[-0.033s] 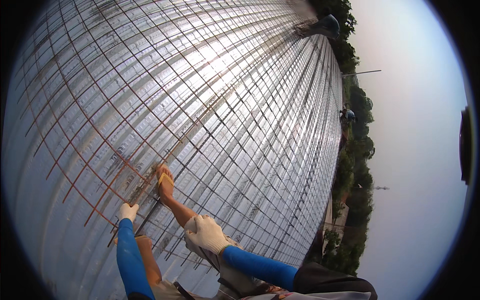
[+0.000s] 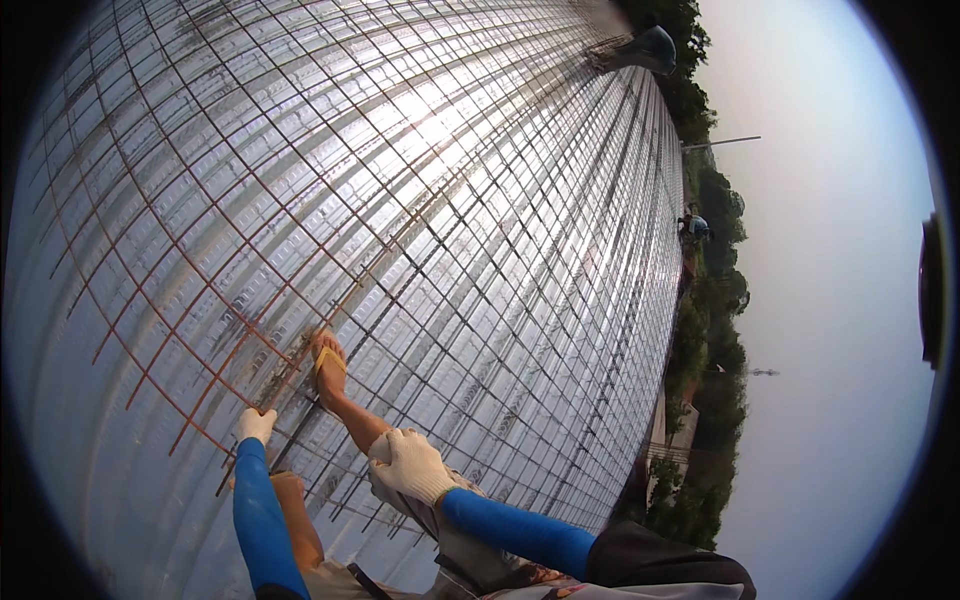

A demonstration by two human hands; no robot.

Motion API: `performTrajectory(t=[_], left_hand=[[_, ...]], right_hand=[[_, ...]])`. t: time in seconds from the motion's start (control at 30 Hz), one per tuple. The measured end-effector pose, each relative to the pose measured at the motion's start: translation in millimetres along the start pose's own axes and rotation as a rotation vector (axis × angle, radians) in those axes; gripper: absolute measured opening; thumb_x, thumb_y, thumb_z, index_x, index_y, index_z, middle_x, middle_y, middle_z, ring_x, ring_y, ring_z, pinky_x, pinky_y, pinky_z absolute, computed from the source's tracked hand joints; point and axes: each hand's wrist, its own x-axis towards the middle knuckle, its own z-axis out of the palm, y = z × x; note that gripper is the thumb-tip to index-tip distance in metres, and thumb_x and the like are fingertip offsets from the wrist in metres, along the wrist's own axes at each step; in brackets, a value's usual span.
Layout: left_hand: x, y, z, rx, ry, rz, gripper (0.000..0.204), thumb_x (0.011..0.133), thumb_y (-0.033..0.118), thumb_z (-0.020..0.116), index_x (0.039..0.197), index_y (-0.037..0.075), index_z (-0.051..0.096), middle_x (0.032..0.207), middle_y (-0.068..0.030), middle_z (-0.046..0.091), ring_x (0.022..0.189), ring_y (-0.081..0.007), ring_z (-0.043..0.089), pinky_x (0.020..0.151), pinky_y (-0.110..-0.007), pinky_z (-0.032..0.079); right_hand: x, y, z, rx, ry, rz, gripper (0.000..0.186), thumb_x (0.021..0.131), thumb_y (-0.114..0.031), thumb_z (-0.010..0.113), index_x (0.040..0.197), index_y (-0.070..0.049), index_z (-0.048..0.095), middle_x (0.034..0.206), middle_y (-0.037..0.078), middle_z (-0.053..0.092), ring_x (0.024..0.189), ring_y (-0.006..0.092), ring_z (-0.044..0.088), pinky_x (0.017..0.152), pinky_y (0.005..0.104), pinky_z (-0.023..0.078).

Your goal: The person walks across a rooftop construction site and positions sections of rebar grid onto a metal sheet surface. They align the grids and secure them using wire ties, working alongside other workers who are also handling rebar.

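Observation:
My left hand [image 2: 256, 426], in a white glove, pinches the rusty end of a bar at the near edge of a steel rebar mesh [image 2: 177, 322]. My right hand [image 2: 412, 468], gloved too, rests at my bent knee with its fingers curled in. Whatever lies under those fingers is hidden. Beyond that knee, my foot in a yellow-strapped sandal [image 2: 330, 358] stands on the mesh. The mesh lies over shiny ribbed metal decking [image 2: 130, 480]. Its bars look brown on the left and darker on the right.
A person [image 2: 650, 50] bends over the mesh at the far end. Another person [image 2: 694, 226] crouches by the decking's far right edge. Trees [image 2: 715, 290] line that side, and a thin pole [image 2: 725, 142] sticks out there. Bare bar ends jut from the mesh's near edge.
The view has tilted very slightly. Both hands, the mesh and my foot keep their places.

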Motion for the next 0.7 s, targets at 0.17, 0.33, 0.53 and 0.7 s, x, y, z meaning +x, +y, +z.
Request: performTrajectory(t=[0.17, 0.33, 0.53, 0.7], left_hand=[[1, 6, 5, 0.050, 0.059, -0.036, 0.054, 0.084, 0.041, 0.072, 0.112, -0.005, 0.074, 0.116, -0.0307, 0.072, 0.109, -0.0452, 0.069, 0.096, -0.050, 0.055], [-4, 2, 9, 0.053, 0.058, -0.031, 0.056, 0.085, 0.043, 0.070, 0.111, -0.006, 0.074, 0.115, -0.0328, 0.071, 0.110, -0.0454, 0.069, 0.098, -0.050, 0.054], [-21, 13, -4, 0.076, 0.056, -0.044, 0.055, 0.085, 0.042, 0.068, 0.113, -0.004, 0.074, 0.116, -0.0302, 0.072, 0.110, -0.0441, 0.070, 0.097, -0.050, 0.055], [-18, 15, -2, 0.061, 0.099, -0.006, 0.052, 0.084, 0.042, 0.069, 0.109, -0.003, 0.076, 0.110, -0.0286, 0.074, 0.105, -0.0442, 0.071, 0.095, -0.051, 0.055]], right_hand=[[12, 4, -17, 0.005, -0.035, 0.044, 0.060, 0.088, -0.044, 0.070, 0.126, 0.002, 0.061, 0.121, 0.028, 0.065, 0.111, 0.0435, 0.068, 0.093, 0.0507, 0.058], [9, 10, -22, 0.046, -0.074, -0.002, 0.065, 0.087, -0.046, 0.072, 0.132, -0.001, 0.059, 0.123, 0.028, 0.064, 0.113, 0.0434, 0.068, 0.093, 0.0511, 0.057], [-21, -9, -36, -0.276, -0.068, -0.044, 0.074, 0.083, -0.039, 0.076, 0.146, -0.012, 0.048, 0.131, 0.026, 0.058, 0.110, 0.0462, 0.068, 0.088, 0.0555, 0.058], [17, -12, -29, -0.253, -0.161, -0.070, 0.066, 0.083, -0.035, 0.075, 0.138, -0.005, 0.054, 0.127, 0.026, 0.062, 0.106, 0.0414, 0.071, 0.082, 0.0506, 0.061]])
